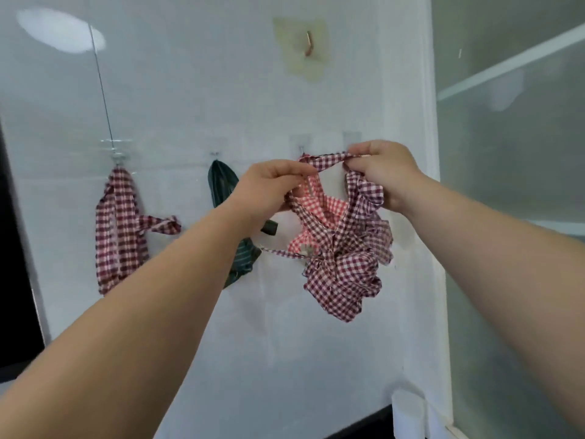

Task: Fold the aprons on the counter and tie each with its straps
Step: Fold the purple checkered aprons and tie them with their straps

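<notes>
A dark-red checked apron bundle [343, 277] hangs by its strap loop against the white wall. My left hand [269, 188] pinches the loop's left side and my right hand [384, 172] pinches its right end, up by a clear wall hook [351, 137]. Behind the bundle a lighter red checked apron [329, 207] hangs from the neighbouring hook [300, 144]. A green striped apron bundle [221, 185] hangs further left, partly hidden by my left forearm. Another dark-red checked bundle [118, 229] hangs at far left.
A white wall panel [190, 90] carries the row of clear hooks. A yellowed adhesive hook [305, 47] sits higher up. A frosted glass cabinet [512, 153] stands on the right. A dark edge [12, 248] borders the left.
</notes>
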`<state>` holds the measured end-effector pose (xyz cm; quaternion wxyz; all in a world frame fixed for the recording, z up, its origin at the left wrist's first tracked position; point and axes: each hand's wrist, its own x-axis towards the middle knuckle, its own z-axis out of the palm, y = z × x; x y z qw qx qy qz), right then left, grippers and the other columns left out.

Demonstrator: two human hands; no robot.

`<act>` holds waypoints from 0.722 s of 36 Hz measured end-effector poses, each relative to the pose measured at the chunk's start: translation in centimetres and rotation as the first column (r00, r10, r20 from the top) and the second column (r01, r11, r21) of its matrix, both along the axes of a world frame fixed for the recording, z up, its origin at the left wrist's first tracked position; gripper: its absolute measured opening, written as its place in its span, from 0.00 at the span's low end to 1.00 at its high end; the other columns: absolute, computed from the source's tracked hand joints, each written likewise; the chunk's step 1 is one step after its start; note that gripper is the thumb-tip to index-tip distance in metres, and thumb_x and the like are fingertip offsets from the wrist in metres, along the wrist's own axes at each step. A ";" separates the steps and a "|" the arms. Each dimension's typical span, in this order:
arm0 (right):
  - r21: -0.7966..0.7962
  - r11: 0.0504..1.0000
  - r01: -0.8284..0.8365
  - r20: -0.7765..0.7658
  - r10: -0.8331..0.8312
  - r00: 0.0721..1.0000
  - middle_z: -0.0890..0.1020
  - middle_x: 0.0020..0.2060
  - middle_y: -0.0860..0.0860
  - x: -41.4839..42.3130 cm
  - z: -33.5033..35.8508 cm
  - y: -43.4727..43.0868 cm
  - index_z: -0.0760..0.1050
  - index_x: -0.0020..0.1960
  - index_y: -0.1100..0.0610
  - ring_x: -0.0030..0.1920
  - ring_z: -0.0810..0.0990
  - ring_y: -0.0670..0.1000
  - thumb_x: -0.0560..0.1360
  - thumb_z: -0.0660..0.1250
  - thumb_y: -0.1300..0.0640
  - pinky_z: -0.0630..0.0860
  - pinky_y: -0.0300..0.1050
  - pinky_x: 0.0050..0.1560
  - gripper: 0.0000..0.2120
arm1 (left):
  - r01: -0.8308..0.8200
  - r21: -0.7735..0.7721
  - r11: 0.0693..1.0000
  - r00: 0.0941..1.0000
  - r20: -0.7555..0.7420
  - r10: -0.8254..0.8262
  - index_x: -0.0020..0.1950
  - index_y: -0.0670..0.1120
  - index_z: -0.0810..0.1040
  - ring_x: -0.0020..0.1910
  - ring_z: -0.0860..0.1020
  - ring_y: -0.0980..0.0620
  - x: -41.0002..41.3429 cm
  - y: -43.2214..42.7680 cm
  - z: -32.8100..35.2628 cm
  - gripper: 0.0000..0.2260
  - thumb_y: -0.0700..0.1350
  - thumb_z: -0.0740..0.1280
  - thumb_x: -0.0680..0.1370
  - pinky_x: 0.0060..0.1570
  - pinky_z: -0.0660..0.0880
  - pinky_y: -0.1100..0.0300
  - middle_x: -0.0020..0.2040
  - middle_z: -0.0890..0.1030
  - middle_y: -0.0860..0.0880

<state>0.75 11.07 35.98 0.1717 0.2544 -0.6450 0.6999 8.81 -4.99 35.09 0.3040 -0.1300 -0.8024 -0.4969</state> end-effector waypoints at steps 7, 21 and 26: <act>0.033 0.991 0.128 -0.266 -0.115 0.957 0.82 0.47 0.50 -4.7 4.9 -1.1 0.82 0.52 0.56 0.51 0.81 0.49 0.73 0.68 0.66 0.76 0.43 0.58 0.11 | -0.165 -0.009 0.986 0.979 -0.124 0.162 0.65 0.48 0.77 0.43 0.76 0.53 -5.8 -0.4 5.3 0.14 0.39 0.60 0.82 0.43 0.74 0.59 0.43 0.79 0.49; -0.079 0.993 0.082 -0.555 -0.112 0.824 0.82 0.54 0.53 -15.1 17.2 -0.4 0.80 0.58 0.61 0.51 0.79 0.45 0.73 0.70 0.65 0.74 0.35 0.56 0.13 | -0.256 0.026 0.966 0.916 -0.313 0.252 0.66 0.49 0.76 0.40 0.75 0.57 -15.2 1.5 17.0 0.16 0.37 0.59 0.81 0.41 0.75 0.62 0.43 0.75 0.52; -0.123 0.981 0.150 -0.607 -0.194 0.771 0.83 0.53 0.51 -18.2 22.5 -1.9 0.82 0.56 0.58 0.53 0.80 0.47 0.73 0.70 0.61 0.75 0.39 0.58 0.11 | -0.339 0.010 0.941 0.878 -0.354 0.321 0.62 0.52 0.78 0.40 0.77 0.57 -17.3 1.4 22.4 0.15 0.37 0.59 0.81 0.51 0.78 0.58 0.44 0.76 0.53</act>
